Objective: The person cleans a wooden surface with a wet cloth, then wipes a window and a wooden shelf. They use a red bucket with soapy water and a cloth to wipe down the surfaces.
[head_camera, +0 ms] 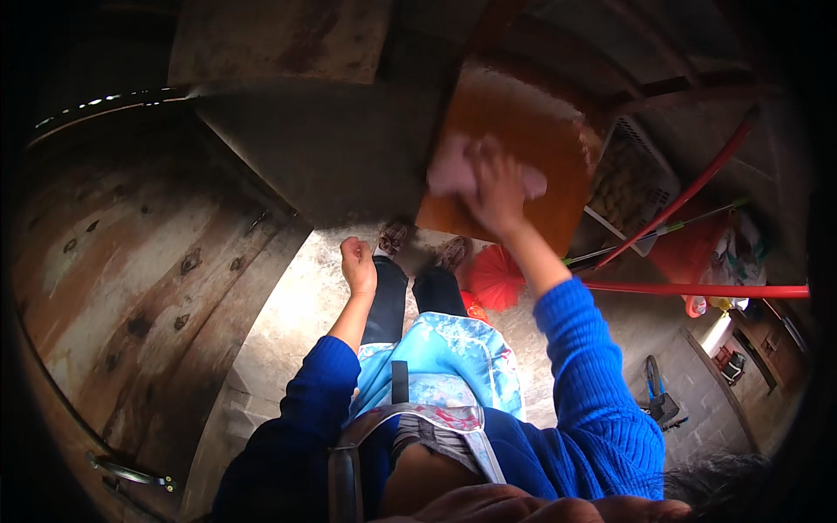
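My right hand (pixel 498 189) lies on a pink cloth (pixel 451 171), pressed on the glossy orange-brown top of a wooden piece of furniture (pixel 556 144). The hand and cloth are blurred; cloth shows on both sides of the fingers. My left hand (pixel 359 261) hangs in the air in front of my legs, its fingers curled in, with nothing visible in it. A light blue patterned apron (pixel 444 346) covers my lap.
A white plastic basket (pixel 664 163) of roundish produce stands right of the brown top. Red-handled (pixel 693 289) and green-and-metal poles (pixel 696 221) and a red broom head (pixel 495 278) are nearby. A wooden door (pixel 157 281) stands left; a bicycle (pixel 657 392) is at lower right.
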The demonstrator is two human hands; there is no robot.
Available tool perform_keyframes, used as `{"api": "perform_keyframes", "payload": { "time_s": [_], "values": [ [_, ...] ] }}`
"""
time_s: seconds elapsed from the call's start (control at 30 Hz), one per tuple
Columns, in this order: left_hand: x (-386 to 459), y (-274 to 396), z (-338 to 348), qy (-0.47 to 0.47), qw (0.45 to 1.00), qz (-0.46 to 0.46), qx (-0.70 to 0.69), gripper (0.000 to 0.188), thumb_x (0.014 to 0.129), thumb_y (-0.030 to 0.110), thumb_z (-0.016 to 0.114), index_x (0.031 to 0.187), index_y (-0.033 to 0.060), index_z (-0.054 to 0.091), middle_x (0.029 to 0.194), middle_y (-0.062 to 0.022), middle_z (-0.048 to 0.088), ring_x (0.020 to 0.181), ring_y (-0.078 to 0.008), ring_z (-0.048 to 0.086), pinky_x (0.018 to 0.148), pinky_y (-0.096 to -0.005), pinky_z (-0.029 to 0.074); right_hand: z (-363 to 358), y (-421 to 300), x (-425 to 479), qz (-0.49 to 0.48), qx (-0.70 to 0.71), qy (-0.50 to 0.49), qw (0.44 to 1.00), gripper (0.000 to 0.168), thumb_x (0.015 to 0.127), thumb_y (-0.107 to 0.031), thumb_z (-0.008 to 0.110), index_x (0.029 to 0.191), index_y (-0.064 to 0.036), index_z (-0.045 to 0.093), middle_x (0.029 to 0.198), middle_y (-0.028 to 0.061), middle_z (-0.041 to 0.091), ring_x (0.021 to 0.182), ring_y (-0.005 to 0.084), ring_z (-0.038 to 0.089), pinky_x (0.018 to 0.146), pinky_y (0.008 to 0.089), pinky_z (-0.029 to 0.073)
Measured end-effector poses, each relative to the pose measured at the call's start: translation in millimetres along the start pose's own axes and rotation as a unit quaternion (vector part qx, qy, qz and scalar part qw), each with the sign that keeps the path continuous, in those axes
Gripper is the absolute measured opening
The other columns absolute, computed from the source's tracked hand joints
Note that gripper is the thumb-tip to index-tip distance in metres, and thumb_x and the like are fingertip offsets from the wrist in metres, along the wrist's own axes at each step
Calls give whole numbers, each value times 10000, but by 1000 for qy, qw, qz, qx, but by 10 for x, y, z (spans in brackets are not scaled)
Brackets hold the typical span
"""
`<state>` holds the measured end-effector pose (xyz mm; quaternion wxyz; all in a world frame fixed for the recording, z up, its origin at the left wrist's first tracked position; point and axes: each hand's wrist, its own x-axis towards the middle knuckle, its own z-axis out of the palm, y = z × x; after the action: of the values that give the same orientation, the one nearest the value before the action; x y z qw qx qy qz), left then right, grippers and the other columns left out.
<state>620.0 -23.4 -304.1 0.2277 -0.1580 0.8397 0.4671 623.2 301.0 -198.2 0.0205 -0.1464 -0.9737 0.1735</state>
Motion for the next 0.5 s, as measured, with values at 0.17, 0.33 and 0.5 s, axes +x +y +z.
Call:
{"api": "perform_keyframes", "payload": {
  "time_s": [0.17, 0.33, 0.5],
  "values": [
    [31, 53, 82, -32, 995, 7, -91, 226, 922, 137, 599, 1112, 32, 537, 951, -57, 614, 858, -151, 588, 785, -289, 481, 114, -205, 1114, 68, 20, 172, 983, 592, 700, -298, 742, 1234, -128, 554, 1264, 177, 514, 1138, 385, 482, 918, 511, 387],
    [404, 972, 205, 17, 970, -47, -236, 215, 920, 103, 585, 1121, 49, 533, 976, -37, 611, 853, -107, 574, 740, -262, 466, 326, -555, 145, -37, 102, 122, 987, 643, 599, -249, 755, 1208, -141, 579, 1243, 166, 511, 1193, 378, 455, 955, 510, 373],
    [706, 1613, 567, -16, 973, 99, -209, 241, 937, 140, 564, 1141, 20, 519, 1005, -80, 619, 894, -167, 598, 809, -290, 474, 179, -478, -997, -41, 120, 11, 992, 597, 575, -219, 752, 1150, -162, 605, 1208, 111, 539, 1113, 330, 501, 912, 458, 404]
  ]
}}
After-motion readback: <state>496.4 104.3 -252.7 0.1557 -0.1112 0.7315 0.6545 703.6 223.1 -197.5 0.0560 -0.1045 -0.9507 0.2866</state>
